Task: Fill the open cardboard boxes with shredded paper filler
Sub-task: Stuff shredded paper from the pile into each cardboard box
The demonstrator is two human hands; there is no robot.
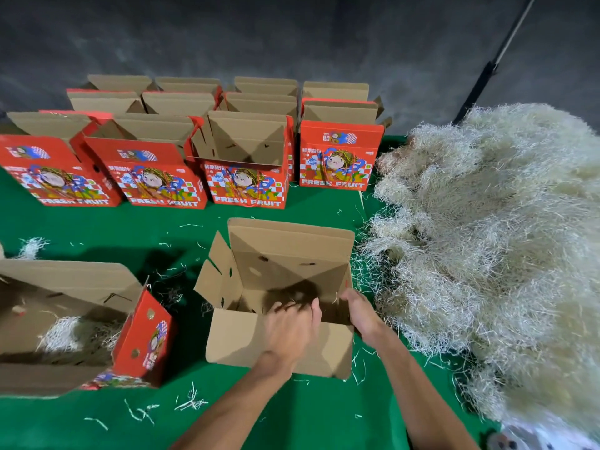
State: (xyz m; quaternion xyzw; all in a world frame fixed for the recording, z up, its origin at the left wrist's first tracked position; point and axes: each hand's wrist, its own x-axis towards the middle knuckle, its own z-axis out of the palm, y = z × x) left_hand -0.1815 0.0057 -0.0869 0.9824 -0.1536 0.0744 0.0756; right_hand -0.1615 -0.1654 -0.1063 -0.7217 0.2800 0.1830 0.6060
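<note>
An open cardboard box [292,241] stands on the green table in front of me, flaps up, with bare brown cardboard inside. My left hand [290,326] reaches down into it over the near flap, blurred, fingers spread and holding nothing I can make out. My right hand [360,311] grips the top edge of the box's right wall. A big heap of pale shredded paper filler [487,254] lies just right of the box. Another open box [65,287] at the near left holds a small clump of filler [63,332].
Several open red "FRESH FRUIT" boxes [246,186] stand in rows along the back of the green table [292,414]. Loose paper strands [191,402] are scattered over the cloth. A dark wall rises behind, with a slanted pole [487,73] at the back right.
</note>
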